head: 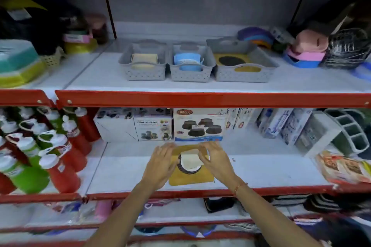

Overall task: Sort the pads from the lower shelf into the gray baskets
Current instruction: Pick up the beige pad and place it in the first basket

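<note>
The yellow pad (190, 177) lies flat on the lower shelf (261, 172), near the front edge, roughly mid-span, long axis running front-to-back. A round dark pad w/ white label (189, 163) sits on top of it. Left hand (160, 163) rests at the pad's left edge, right hand (215, 161) at its right edge; both are open, fingers spread, flanking the stack, not yet clamped on it. Both hands approx. equally near. Target: rightmost gray basket (244, 75) on the upper shelf (200, 84), up and to the right of the hands; it already holds a matching yellow pad. Est. next move: close on both sides, lift up and right.
</note>
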